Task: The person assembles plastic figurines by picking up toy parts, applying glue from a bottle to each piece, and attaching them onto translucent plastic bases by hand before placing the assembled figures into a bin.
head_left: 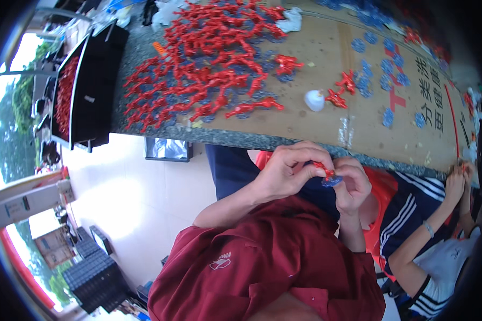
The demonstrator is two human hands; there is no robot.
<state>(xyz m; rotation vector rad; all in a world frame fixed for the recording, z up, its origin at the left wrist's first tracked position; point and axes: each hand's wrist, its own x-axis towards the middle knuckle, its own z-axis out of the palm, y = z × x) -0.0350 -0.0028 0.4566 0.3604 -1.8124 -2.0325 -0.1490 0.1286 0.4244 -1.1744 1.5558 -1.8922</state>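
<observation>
Just off the table's near edge, my two hands meet over one small piece. My left hand [288, 170] pinches a small red plastic figure [321, 168] between thumb and fingers. Attached to or pressed against the figure is a clear blue flower-shaped disc [332, 181], gripped by the fingers of my right hand [352, 184]. How the two parts join is hidden by my fingertips. On the cardboard beyond my hands stands a small white bottle [314, 100], with a loose red figure [336, 98] right beside it.
Rows of red figures on blue discs [214, 69] cover the table's left. Loose blue discs [387, 83] are scattered at right on the cardboard [369, 136]. A black crate [93, 91] of red pieces stands far left. At right, another person's hands [458, 179] work by the table edge.
</observation>
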